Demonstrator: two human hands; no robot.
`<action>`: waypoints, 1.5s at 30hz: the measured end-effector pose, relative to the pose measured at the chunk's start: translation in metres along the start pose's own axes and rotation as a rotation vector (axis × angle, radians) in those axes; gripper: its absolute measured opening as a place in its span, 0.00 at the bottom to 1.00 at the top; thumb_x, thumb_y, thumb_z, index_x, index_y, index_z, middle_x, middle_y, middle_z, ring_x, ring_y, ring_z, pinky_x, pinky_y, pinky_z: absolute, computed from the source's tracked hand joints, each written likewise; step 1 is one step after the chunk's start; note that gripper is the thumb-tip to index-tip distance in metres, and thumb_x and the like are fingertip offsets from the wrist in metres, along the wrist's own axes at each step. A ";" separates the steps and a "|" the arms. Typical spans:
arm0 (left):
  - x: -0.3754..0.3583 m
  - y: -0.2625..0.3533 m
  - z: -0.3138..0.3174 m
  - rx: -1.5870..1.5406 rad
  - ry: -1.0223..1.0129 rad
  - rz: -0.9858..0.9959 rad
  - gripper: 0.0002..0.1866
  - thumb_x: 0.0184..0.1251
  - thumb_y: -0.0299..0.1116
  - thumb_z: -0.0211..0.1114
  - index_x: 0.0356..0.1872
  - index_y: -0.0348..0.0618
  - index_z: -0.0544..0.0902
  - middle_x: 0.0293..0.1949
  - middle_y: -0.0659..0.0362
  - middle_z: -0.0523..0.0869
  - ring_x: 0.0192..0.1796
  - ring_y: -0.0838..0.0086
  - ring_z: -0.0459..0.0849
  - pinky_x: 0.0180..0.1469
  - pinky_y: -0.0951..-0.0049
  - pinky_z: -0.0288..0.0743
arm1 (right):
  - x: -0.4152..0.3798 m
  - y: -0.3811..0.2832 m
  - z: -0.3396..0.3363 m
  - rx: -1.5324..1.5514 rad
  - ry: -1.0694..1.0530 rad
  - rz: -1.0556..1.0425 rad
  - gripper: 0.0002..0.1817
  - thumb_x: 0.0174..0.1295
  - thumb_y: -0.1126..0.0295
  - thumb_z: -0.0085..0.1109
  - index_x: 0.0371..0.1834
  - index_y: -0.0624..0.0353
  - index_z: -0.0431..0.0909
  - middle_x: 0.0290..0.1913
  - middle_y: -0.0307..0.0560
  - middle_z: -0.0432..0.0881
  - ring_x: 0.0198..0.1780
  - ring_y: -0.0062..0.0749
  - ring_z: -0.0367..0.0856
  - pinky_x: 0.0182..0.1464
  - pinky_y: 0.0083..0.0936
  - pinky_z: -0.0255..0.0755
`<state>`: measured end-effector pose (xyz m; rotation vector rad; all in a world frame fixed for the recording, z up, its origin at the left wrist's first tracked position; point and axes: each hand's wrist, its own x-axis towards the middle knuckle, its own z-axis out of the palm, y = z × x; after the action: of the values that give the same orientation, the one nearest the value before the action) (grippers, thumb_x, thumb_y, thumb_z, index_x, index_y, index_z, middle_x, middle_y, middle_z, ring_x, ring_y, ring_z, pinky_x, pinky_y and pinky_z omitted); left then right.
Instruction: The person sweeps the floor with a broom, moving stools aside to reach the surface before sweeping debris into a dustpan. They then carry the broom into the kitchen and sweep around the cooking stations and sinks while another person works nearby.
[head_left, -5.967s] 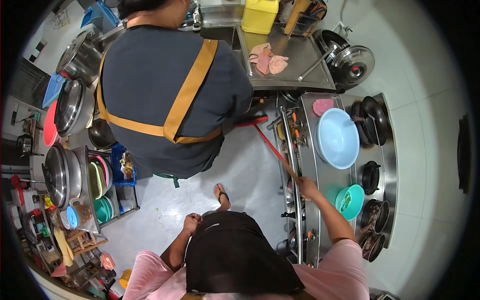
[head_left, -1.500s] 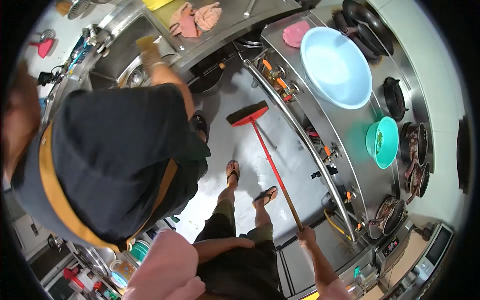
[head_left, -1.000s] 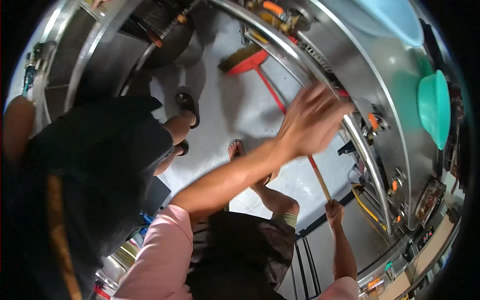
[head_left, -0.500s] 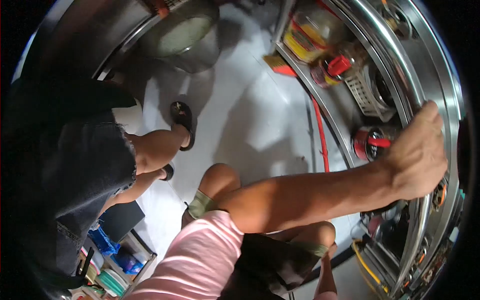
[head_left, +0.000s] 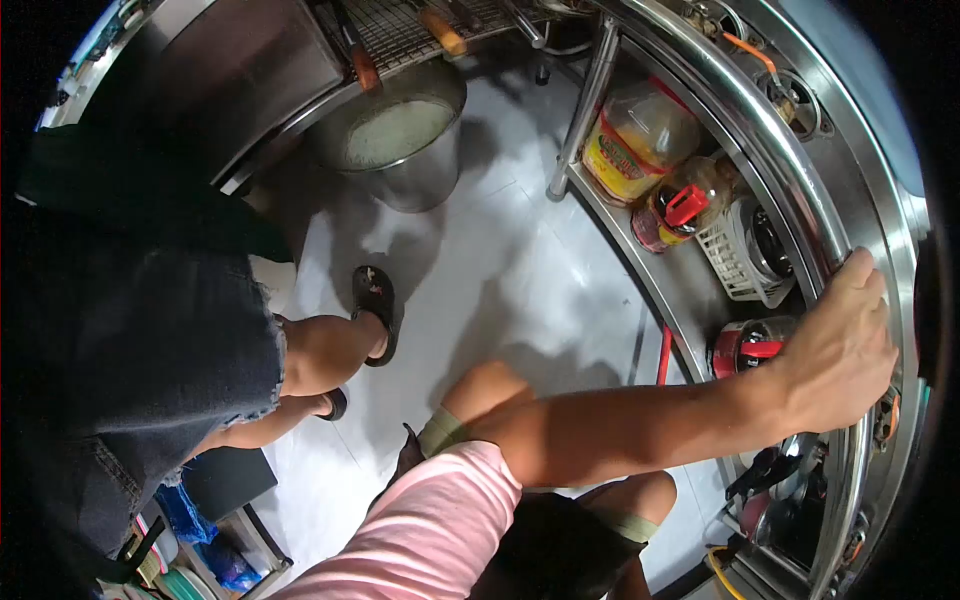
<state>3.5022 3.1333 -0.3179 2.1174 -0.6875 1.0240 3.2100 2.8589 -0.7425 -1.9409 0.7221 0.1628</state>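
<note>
My left hand point(head_left: 838, 345) reaches out at the right, its fingers wrapped over the tubular steel rail point(head_left: 795, 150) along the front of a metal cooking range. The back of the hand faces me, and the fingertips are hidden behind the rail. A pink sleeve covers my upper arm. Below and beside this hand, a jar with a red handle point(head_left: 748, 347) stands on the lower shelf. Only a bit of my right forearm shows at the bottom edge; the right hand is out of the picture.
Gas burners point(head_left: 797, 103) line the range top. The lower shelf holds a large yellow-labelled jar point(head_left: 622, 155), a red-lidded jar point(head_left: 672, 215) and a white basket point(head_left: 735, 262). A metal pot point(head_left: 415, 185) stands on the floor. Another person in denim shorts point(head_left: 190, 350) stands at left.
My view has shifted, so the pot, shelf and other person's legs sit lower in the picture. My left hand stays on the rail. My right forearm shows less than before.
</note>
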 end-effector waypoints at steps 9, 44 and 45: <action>-0.010 -0.002 0.011 0.114 0.269 0.008 0.20 0.66 0.42 0.52 0.39 0.38 0.88 0.41 0.50 0.88 0.52 0.60 0.80 0.64 0.49 0.56 | 0.105 -0.074 0.122 -0.232 -0.037 -0.256 0.12 0.60 0.67 0.61 0.28 0.66 0.76 0.20 0.43 0.72 0.23 0.27 0.65 0.27 0.30 0.63; 0.004 -0.028 -0.033 0.100 0.138 0.188 0.20 0.70 0.50 0.56 0.17 0.58 0.78 0.19 0.63 0.79 0.25 0.73 0.74 0.35 0.68 0.62 | 0.237 -0.300 0.359 -0.341 -0.055 -0.546 0.28 0.66 0.51 0.54 0.26 0.72 0.77 0.20 0.59 0.76 0.23 0.44 0.77 0.29 0.42 0.68; 0.005 -0.024 -0.038 0.106 0.058 0.166 0.20 0.70 0.50 0.56 0.17 0.57 0.79 0.19 0.63 0.79 0.25 0.73 0.75 0.35 0.67 0.62 | 0.238 -0.300 0.361 -0.331 -0.055 -0.560 0.29 0.67 0.50 0.54 0.26 0.72 0.77 0.20 0.60 0.76 0.23 0.47 0.78 0.30 0.43 0.68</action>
<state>3.5042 3.1767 -0.3041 2.1388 -0.8069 1.2319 3.6385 3.1614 -0.7793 -2.3677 0.0965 -0.0128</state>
